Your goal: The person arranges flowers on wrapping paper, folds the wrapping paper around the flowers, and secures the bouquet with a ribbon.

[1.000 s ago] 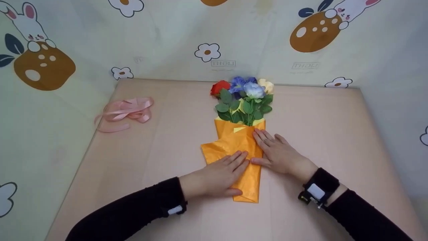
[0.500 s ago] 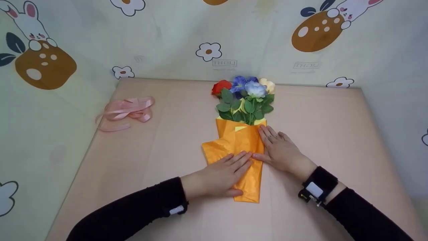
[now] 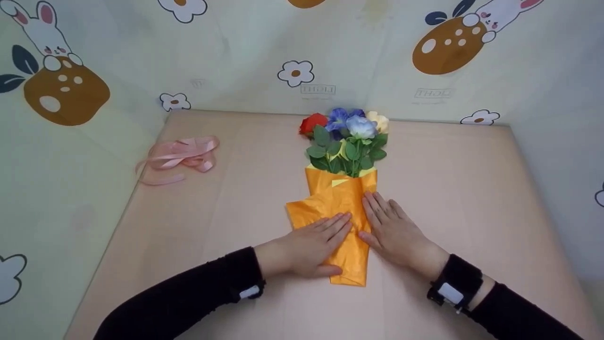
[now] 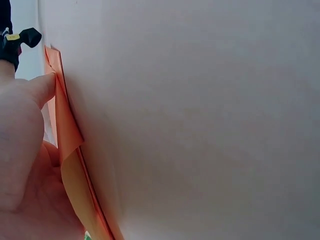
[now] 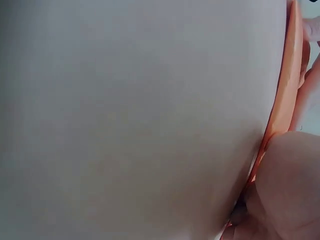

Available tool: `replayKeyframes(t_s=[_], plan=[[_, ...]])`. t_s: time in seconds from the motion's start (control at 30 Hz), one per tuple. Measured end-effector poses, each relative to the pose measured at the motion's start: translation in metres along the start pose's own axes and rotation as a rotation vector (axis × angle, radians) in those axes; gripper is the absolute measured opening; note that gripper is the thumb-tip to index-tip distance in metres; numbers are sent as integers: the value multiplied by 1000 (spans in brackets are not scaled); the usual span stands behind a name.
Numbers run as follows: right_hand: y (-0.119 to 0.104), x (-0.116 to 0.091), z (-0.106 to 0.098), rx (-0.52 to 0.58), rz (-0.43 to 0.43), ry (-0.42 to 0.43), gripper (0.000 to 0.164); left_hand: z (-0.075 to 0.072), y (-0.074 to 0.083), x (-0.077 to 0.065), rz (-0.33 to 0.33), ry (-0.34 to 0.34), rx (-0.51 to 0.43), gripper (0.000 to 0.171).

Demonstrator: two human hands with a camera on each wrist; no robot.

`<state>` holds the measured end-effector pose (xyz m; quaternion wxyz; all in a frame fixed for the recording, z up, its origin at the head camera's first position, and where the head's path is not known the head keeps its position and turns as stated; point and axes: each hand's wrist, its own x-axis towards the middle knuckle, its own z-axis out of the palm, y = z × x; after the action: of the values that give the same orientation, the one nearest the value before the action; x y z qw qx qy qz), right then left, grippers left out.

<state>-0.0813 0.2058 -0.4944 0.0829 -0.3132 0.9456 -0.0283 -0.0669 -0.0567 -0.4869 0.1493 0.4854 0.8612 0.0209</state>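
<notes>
A bouquet of red, blue and cream flowers [image 3: 361,127] with green leaves lies on the table, its stems inside folded orange wrapping paper [image 3: 351,269]. My left hand [image 3: 311,248] rests flat on the lower left of the paper, fingers straight and pointing up to the right. Along the paper's right edge my right hand [image 3: 396,231] presses with extended fingers, the thumb spread toward the middle. In the left wrist view the paper [image 4: 67,117] shows a loose flap with a yellowish inner side. The right wrist view shows the paper's edge [image 5: 285,95] beside the right hand.
A loose heap of pink ribbon [image 3: 181,156] lies at the table's back left. Behind the pinkish table [image 3: 448,189] hangs a pale cloth [image 3: 245,52] printed with rabbits and flowers; it also covers the sides.
My right hand has slid slightly down along the paper's right edge. The left hand stays almost in place on the wrapping. The ribbon and flowers lie as before.
</notes>
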Motion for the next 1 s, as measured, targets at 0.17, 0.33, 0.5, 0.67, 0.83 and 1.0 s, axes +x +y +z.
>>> replayKeyframes(t_s=[0.17,0.33,0.5,0.67,0.83,1.0], plan=[[-6,-8,2,-2,-36,-1,103,0,-3,-2,12,-11,17,90],[-11,-8,4,-5,-64,-17,117,1,-7,-5,1,-17,26,91],[-13,-6,4,-26,-59,-52,120,3,-8,-4,-8,-24,53,92],[-14,-5,-1,-56,-32,-83,122,-1,-5,-2,34,-35,94,89],[-10,0,-4,-100,26,-122,130,-1,-4,0,82,-35,72,82],[5,14,-3,-35,103,-96,129,1,-7,0,85,-53,67,81]])
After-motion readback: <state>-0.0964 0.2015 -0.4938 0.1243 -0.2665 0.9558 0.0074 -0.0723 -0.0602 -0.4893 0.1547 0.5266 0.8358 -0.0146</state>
